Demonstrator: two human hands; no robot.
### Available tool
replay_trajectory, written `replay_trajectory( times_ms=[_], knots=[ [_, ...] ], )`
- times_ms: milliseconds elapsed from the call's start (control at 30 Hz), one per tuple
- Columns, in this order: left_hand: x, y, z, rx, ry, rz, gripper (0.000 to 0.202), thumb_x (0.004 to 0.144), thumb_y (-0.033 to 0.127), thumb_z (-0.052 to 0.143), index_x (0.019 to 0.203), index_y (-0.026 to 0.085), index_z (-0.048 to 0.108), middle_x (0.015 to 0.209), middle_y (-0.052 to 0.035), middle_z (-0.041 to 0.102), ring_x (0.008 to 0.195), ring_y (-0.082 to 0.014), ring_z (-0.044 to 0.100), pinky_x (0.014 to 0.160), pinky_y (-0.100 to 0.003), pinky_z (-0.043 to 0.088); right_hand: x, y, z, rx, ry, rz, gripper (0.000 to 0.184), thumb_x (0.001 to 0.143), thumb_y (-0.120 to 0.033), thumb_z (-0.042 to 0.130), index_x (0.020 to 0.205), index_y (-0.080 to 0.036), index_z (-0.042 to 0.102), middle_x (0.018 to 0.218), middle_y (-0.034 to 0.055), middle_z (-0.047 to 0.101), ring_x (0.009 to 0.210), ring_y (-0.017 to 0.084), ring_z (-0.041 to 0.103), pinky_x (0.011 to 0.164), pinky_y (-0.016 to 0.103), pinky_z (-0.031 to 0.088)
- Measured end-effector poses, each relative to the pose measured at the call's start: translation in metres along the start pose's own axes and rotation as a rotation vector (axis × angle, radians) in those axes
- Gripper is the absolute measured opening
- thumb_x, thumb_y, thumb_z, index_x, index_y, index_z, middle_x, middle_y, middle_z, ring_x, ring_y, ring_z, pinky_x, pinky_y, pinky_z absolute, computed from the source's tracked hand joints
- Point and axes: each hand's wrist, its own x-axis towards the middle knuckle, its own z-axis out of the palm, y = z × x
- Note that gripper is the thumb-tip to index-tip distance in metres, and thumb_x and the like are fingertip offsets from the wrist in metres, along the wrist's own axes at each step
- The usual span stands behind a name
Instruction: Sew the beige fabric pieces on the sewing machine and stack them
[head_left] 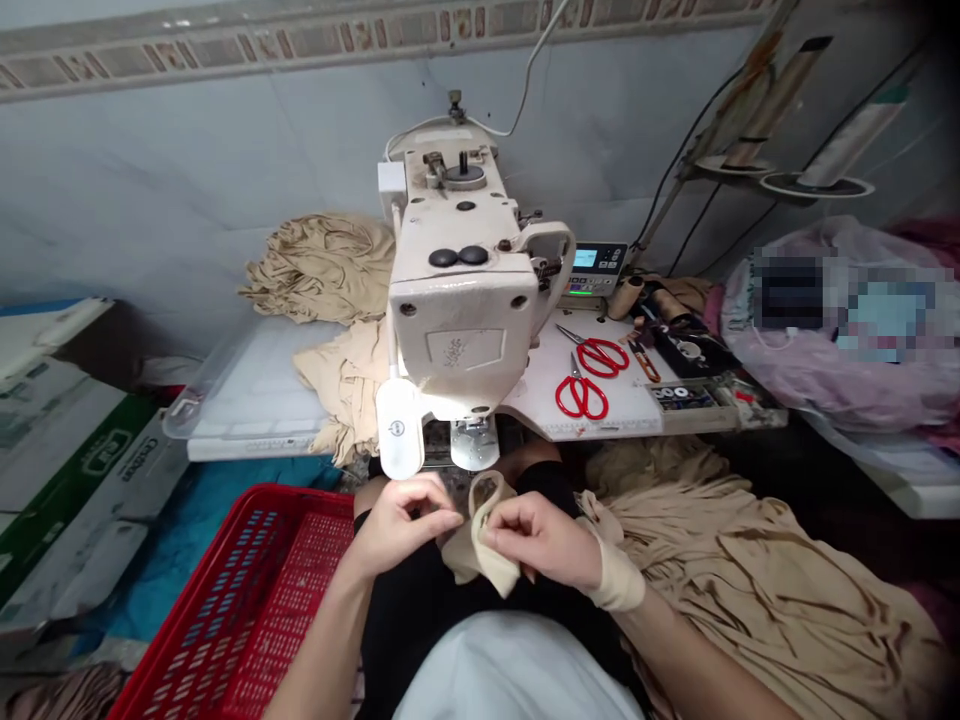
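Both hands are in front of me, over my lap, below the sewing machine. My left hand [405, 525] pinches the near edge of a small folded piece of beige fabric [484, 540] with its fingertips. My right hand [536, 540] grips the same piece from the other side, and a beige band [619, 580] wraps that wrist. Above the hands stands a cream industrial sewing machine head [457, 290], with its needle area hidden behind a white lamp [397, 430] and the presser foot [472, 445].
A red plastic basket [247, 600] sits at my left, beside stacked cartons [75, 470]. A large beige fabric heap [750, 560] lies at my right. Two pairs of red scissors [581, 395] rest on the white table [600, 420], and a plastic-wrapped bundle [832, 330] lies beyond.
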Motion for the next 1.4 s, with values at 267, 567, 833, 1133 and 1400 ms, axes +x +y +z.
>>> replay_trajectory(
  times_ms=[267,567,833,1133,1400],
  knots=[
    [0.011,-0.009,0.021,0.098,-0.367,-0.078,0.036,0.087,0.049,0.072,0.081,0.013,0.069,0.070,-0.0016,0.061,0.063,-0.0132,0.051,0.058,-0.022,0.041,-0.001,-0.001,-0.011,-0.386,-0.082,-0.090,0.022,0.073,-0.032,0.082,0.063,-0.016,0.071,0.050,-0.0073,0.043,0.048,0.007,0.034,0.044,0.021,0.023],
    [-0.003,-0.024,0.007,-0.146,0.082,-0.150,0.040,0.089,0.045,0.072,0.110,0.012,0.073,0.066,0.0011,0.054,0.052,-0.0083,0.042,0.048,-0.019,0.032,0.011,0.019,-0.015,0.080,0.245,0.012,0.040,0.084,-0.053,0.075,0.082,-0.013,0.077,0.059,0.0006,0.063,0.050,0.012,0.051,0.047,0.023,0.038],
    [0.001,-0.009,-0.002,0.305,0.186,0.156,0.023,0.098,0.028,0.062,0.103,0.018,0.081,0.080,-0.0062,0.073,0.069,-0.0162,0.063,0.067,-0.026,0.047,0.009,-0.011,-0.010,-0.127,0.376,-0.150,0.032,0.091,-0.044,0.069,0.082,-0.015,0.078,0.070,0.0042,0.069,0.061,0.016,0.056,0.056,0.027,0.042],
    [0.016,-0.012,0.006,0.020,0.311,-0.102,0.028,0.093,0.041,0.067,0.092,0.014,0.075,0.081,-0.0047,0.071,0.073,-0.0175,0.062,0.066,-0.025,0.048,0.024,-0.006,-0.026,-0.040,0.487,-0.166,0.030,0.087,-0.043,0.073,0.079,-0.014,0.078,0.068,0.0044,0.070,0.060,0.017,0.057,0.057,0.028,0.043],
    [0.031,-0.003,0.011,-0.031,0.484,-0.121,0.031,0.083,0.043,0.076,0.080,0.014,0.065,0.062,0.0042,0.050,0.055,-0.0099,0.044,0.053,-0.022,0.037,0.033,0.003,-0.037,0.091,0.530,-0.166,0.029,0.081,-0.040,0.080,0.072,-0.013,0.076,0.064,0.0020,0.067,0.058,0.013,0.052,0.055,0.026,0.038]
  ],
)
